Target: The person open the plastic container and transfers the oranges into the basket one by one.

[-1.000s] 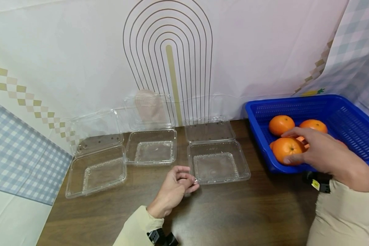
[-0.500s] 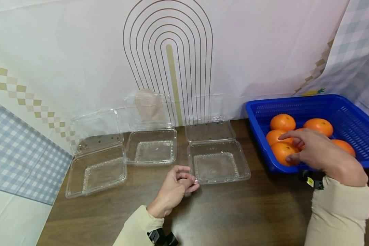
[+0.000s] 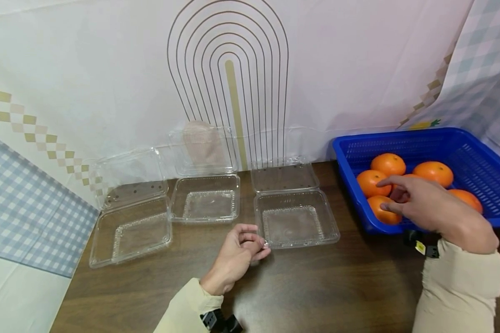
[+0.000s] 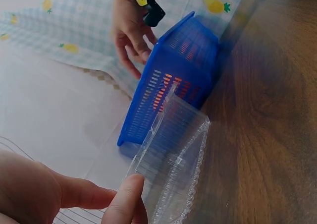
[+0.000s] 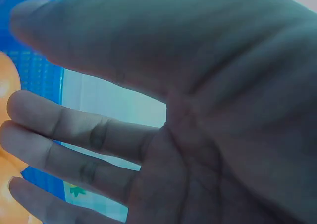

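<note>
At the near left corner of the right-hand clear plastic clamshell container (image 3: pixel 292 226), my left hand (image 3: pixel 235 259) pinches the rim between thumb and finger; the left wrist view shows the thumb (image 4: pixel 124 199) against that rim. The container's lid is raised behind it. Over the blue basket (image 3: pixel 400 138) hovers my right hand (image 3: pixel 425 203), palm down, thumb and fingers spread with nothing between them. Its fingertips are right by the front orange (image 3: pixel 381 210) and the orange beside it (image 3: pixel 370 183). In the right wrist view the fingers (image 5: pixel 74 130) extend toward oranges (image 5: pixel 7 194) at the left edge.
Two more clear clamshells stand with lids up: one in the middle (image 3: pixel 206 203) and one at the left (image 3: pixel 137 236). Further oranges lie in the basket, one at its back (image 3: pixel 388 164) and one to the right (image 3: pixel 435 172). A patterned cloth wall (image 3: pixel 337 69) rises behind.
My right hand has released the orange it gripped and drawn slightly back left. The oranges have shifted in the basket, more of them now showing. My left hand stays put.
</note>
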Tool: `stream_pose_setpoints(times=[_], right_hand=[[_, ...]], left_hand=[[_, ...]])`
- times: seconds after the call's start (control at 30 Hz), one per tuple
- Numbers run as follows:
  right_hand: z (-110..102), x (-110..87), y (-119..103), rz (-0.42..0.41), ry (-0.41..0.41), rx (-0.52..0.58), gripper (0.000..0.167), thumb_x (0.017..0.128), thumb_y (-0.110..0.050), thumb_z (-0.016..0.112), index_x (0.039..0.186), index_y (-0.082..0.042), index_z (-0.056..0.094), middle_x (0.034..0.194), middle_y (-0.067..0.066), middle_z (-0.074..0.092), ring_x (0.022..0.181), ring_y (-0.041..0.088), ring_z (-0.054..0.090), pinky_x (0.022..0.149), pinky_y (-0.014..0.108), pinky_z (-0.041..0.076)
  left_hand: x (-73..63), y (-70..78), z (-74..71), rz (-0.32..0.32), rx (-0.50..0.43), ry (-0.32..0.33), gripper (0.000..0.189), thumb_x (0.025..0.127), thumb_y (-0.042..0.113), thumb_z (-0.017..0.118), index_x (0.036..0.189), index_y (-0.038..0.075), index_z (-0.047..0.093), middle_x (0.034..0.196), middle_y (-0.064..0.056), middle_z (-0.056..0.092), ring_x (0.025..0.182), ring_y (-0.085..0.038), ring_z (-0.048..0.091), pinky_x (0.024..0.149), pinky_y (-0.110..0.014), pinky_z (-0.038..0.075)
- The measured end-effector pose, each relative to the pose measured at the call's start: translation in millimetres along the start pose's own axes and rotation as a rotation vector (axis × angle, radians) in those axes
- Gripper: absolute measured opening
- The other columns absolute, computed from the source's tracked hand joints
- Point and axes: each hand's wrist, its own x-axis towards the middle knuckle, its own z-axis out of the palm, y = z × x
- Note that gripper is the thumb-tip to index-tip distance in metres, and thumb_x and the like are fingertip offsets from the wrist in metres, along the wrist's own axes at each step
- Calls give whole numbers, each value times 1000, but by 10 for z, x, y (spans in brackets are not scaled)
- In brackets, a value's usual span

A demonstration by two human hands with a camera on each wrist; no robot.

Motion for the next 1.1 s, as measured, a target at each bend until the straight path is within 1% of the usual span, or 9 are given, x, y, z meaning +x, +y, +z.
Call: stream_pose_setpoints(times=[0.07, 0.23, 0.4, 0.57, 0.7, 0.8, 0.87, 1.0, 1.1], right_hand=[[5, -3, -63, -14, 12, 0, 42, 96, -21, 71, 130, 1, 59, 95, 7, 68, 83, 20, 61, 66, 29, 52], [28, 16, -369, -60, 19, 25, 45, 97, -28, 71, 131, -1, 59, 102, 12, 70, 88, 23, 65, 69, 39, 59], [167, 105, -697, -140, -9, 34, 45, 96, -26, 72, 132, -1, 60, 101, 13, 69, 88, 23, 65, 73, 42, 59], [318, 167, -919, -89, -97, -30, 55, 94, -28, 73, 136, 2, 56, 114, 22, 69, 103, 36, 66, 90, 53, 58], [397, 206, -1030, -73, -141, -62, 62, 95, -31, 72, 142, 4, 53, 131, 27, 59, 120, 42, 58, 101, 59, 54], [453, 254, -1066, -64, -135, -78, 65, 96, -35, 71, 146, 1, 50, 136, 30, 51, 123, 44, 52, 104, 61, 51], [495, 294, -1079, -47, -133, -69, 68, 97, -36, 69, 150, 0, 46, 144, 36, 41, 131, 50, 44, 108, 66, 47], [585, 387, -1093, -30, -144, -15, 66, 102, -29, 62, 155, -1, 36, 158, 40, 23, 144, 58, 26, 117, 73, 33], [646, 459, -1095, -46, -151, -3, 61, 104, -23, 56, 156, 1, 34, 159, 42, 18, 146, 60, 22, 120, 73, 28]], left_hand=[[1, -2, 3, 1, -2, 3, 42, 95, -15, 53, 134, -12, 36, 100, -11, 55, 84, -14, 65, 88, -26, 65], [-1, -13, 5, 2, -3, 12, 42, 96, -14, 53, 135, -12, 36, 101, -11, 54, 85, -14, 64, 87, -24, 65], [1, -31, 11, 8, -4, 23, 43, 96, -14, 52, 136, -12, 36, 102, -10, 54, 86, -14, 64, 86, -24, 65], [6, -41, 13, 23, -7, 29, 43, 96, -14, 51, 136, -12, 35, 103, -11, 54, 89, -15, 63, 87, -25, 65], [-2, -40, 28, 18, -1, 39, 43, 95, -15, 50, 135, -12, 36, 103, -10, 53, 89, -15, 63, 87, -24, 65], [-7, -42, 41, 16, 5, 43, 42, 95, -15, 50, 135, -12, 37, 102, -10, 53, 88, -15, 62, 87, -25, 65], [-7, -46, 39, 21, 6, 42, 43, 95, -15, 51, 135, -12, 37, 102, -9, 53, 89, -15, 61, 87, -25, 65], [-12, -42, 29, 32, 12, 43, 44, 94, -16, 51, 135, -12, 36, 103, -10, 53, 90, -16, 61, 87, -25, 65], [-17, -29, 25, 37, 20, 50, 44, 93, -16, 51, 134, -13, 36, 102, -10, 53, 89, -16, 61, 87, -26, 65]])
